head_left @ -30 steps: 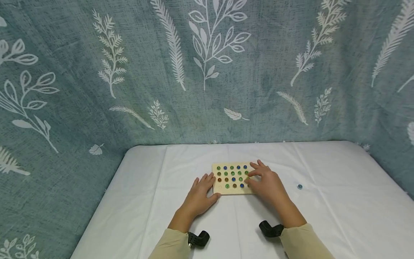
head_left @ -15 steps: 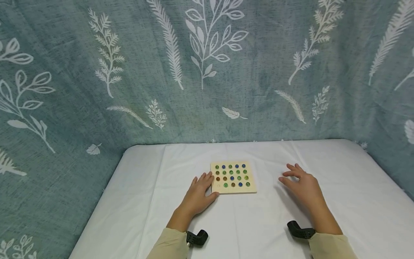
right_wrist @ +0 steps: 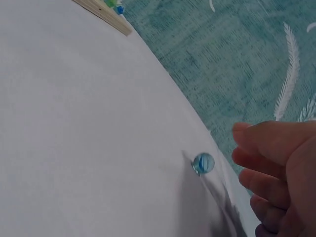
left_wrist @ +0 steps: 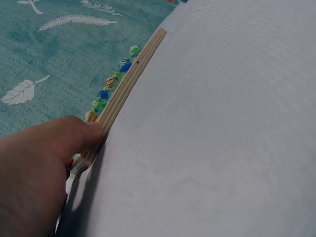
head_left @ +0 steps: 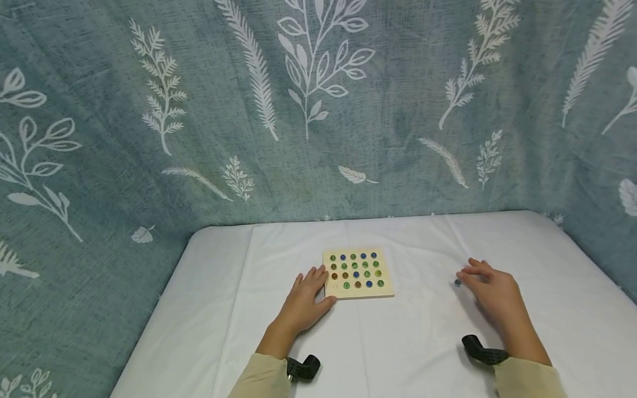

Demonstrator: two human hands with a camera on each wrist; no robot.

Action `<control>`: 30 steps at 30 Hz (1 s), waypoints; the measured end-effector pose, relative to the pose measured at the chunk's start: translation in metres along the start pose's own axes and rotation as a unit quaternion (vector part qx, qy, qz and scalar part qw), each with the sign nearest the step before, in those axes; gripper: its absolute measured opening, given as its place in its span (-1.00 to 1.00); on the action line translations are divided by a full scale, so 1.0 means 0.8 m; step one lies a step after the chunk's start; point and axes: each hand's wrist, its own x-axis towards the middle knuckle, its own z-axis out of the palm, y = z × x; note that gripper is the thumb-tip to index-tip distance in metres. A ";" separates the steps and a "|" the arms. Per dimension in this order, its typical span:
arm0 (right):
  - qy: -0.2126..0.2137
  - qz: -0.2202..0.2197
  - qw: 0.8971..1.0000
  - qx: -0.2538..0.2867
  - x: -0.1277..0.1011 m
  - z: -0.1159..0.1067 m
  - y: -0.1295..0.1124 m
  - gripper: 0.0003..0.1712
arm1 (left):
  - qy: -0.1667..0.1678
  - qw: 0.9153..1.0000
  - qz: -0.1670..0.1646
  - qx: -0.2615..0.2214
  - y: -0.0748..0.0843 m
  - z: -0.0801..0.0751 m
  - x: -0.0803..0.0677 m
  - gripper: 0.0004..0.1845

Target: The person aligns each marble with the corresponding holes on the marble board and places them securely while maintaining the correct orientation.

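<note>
My left hand [head_left: 302,304] rests at the left side of a pale wooden board [head_left: 365,293], its fingers along the edge. The thumb touches the front left corner, as the left wrist view also shows. Rows of coloured glass marbles [head_left: 355,274] sit in the board's holes, green, blue and amber. At the front left corner one hole [head_left: 335,286] has no marble. Off to the right, a clear blue marble [right_wrist: 203,163] lies on the white cloth. My right hand [head_left: 492,290] hovers beside it, thumb and fingers apart from it in the right wrist view.
White cloth [head_left: 278,243] covers the table. Behind it hangs a green-blue curtain [head_left: 398,138] with white leaf prints. Each wrist carries a black camera mount [head_left: 304,367] close over the cloth.
My right hand has left the right side of the board and travelled right to the lone blue marble. The left hand has stayed at the board's left edge.
</note>
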 end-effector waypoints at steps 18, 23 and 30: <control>-0.008 -0.022 1.000 -0.008 0.006 0.016 0.017 -0.42 | 0.000 1.000 -0.004 0.000 -0.006 -0.001 -0.001 -0.25; -0.007 -0.012 1.000 -0.016 0.003 0.015 0.019 -0.45 | -0.011 1.000 -0.003 0.001 -0.005 0.003 0.000 -0.24; -0.005 -0.005 1.000 -0.013 0.003 0.015 0.015 -0.47 | -0.007 1.000 0.003 0.014 -0.006 0.000 0.003 -0.25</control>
